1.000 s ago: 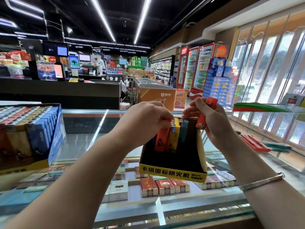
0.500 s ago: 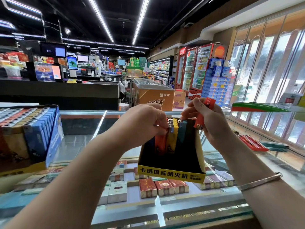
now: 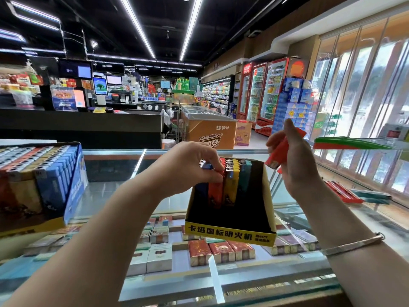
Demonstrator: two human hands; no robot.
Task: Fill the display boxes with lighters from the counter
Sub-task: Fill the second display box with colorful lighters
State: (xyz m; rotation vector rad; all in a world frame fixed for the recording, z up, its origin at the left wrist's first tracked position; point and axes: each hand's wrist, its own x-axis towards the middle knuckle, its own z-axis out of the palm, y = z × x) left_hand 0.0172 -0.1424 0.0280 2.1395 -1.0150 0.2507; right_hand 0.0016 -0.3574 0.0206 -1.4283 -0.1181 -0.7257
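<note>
A black display box with a yellow front strip (image 3: 230, 234) stands on the glass counter (image 3: 115, 196). At its back are rows of upright lighters in blue, orange, yellow (image 3: 231, 185) and teal. My left hand (image 3: 190, 165) reaches over the box's left side and its fingertips pinch the top of an orange lighter (image 3: 215, 189) in the row. My right hand (image 3: 292, 165) is raised beside the box's right wall and grips a few red lighters (image 3: 280, 154).
A full display box of lighters (image 3: 42, 182) stands at the left on the counter. More red and teal lighters (image 3: 354, 194) lie on the glass at the right. Cigarette packs (image 3: 221, 251) show under the glass. A shop aisle and fridges lie beyond.
My right hand has drawn to the right and up, away from the box, with the red lighters. My left hand stays at the orange row.
</note>
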